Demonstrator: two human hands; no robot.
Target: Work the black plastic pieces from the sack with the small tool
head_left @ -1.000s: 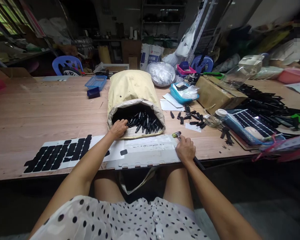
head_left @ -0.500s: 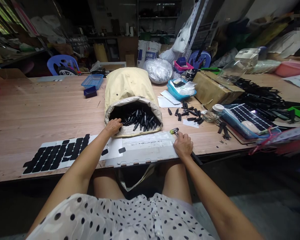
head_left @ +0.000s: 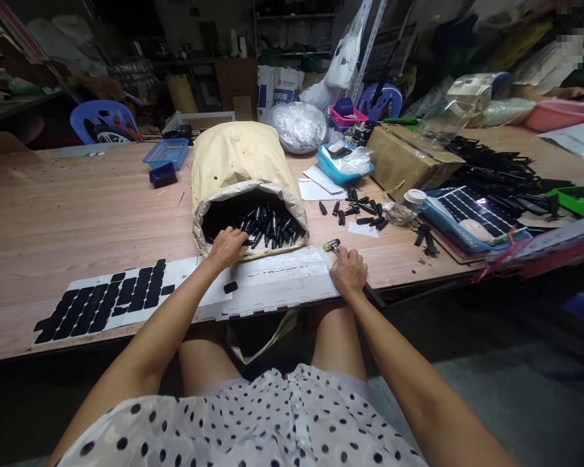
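Note:
At the mouth of a cream-coloured sack (head_left: 241, 149) lying on its side, my left hand (head_left: 228, 246) has its fingers curled. Its fingertips meet the edge of a heap of black tapered plastic pieces (head_left: 272, 224) inside; what they pinch I cannot make out. My right hand (head_left: 349, 271) is closed round the handle of a small mallet (head_left: 331, 245) with a yellowish head, resting at the right end of a flat pale board (head_left: 282, 285). One black rounded patch (head_left: 230, 287) lies on the board by my left wrist.
A white sheet with rows of black patches (head_left: 97, 301) lies at the left front. Loose black pieces (head_left: 365, 207) are scattered right of the sack. Behind them stand a blue basket (head_left: 343, 170) and a cardboard box (head_left: 411, 162). The table's front edge runs just above my lap.
My left hand has moved slightly right along the sack's mouth, closer to the black pieces. My right hand still holds the mallet. The whole view has shifted slightly.

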